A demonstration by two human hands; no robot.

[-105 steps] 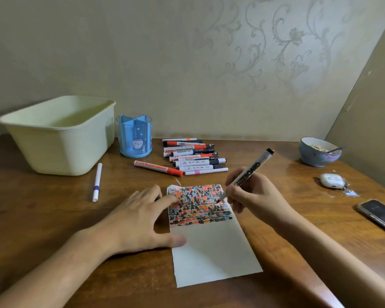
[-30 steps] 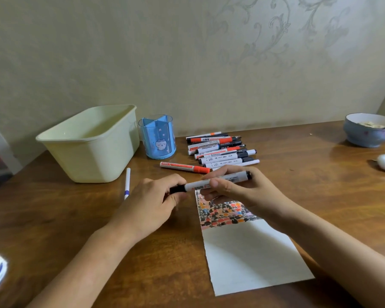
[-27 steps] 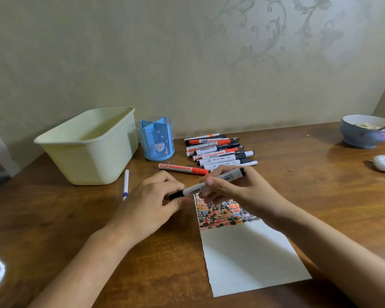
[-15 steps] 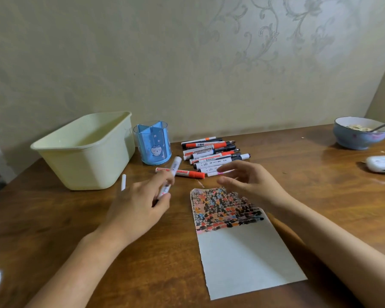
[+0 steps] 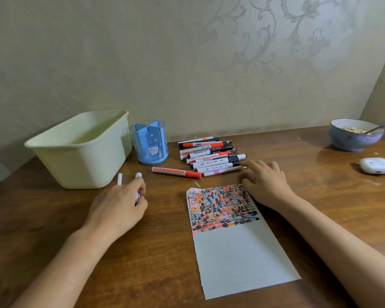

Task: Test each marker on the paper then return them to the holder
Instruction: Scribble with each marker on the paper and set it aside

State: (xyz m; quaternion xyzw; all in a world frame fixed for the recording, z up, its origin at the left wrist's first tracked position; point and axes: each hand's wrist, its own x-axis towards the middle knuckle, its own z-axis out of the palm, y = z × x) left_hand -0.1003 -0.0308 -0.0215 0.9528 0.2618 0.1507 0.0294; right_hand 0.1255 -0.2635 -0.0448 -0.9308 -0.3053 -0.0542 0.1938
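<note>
The left hand (image 5: 118, 205) holds a white marker (image 5: 138, 186) in its curled fingers, low over the brown worktop (image 5: 156, 252), in front of the cream tub (image 5: 80, 150) and near the blue holder (image 5: 149, 142). The right hand (image 5: 265, 181) is loose with fingers spread, holding nothing, its fingertips at the pile of markers (image 5: 209, 155). The paper (image 5: 238, 247) lies flat between both hands, its top full of colored marks.

Glossy wooden table (image 5: 320, 196), matt paper (image 5: 238, 252), translucent plastic holder (image 5: 149, 143)

Wooden table (image 5: 320, 196): paper (image 5: 238, 247), markers (image 5: 211, 155), holder (image 5: 150, 142), tub (image 5: 80, 150), bowl (image 5: 355, 137).
</note>
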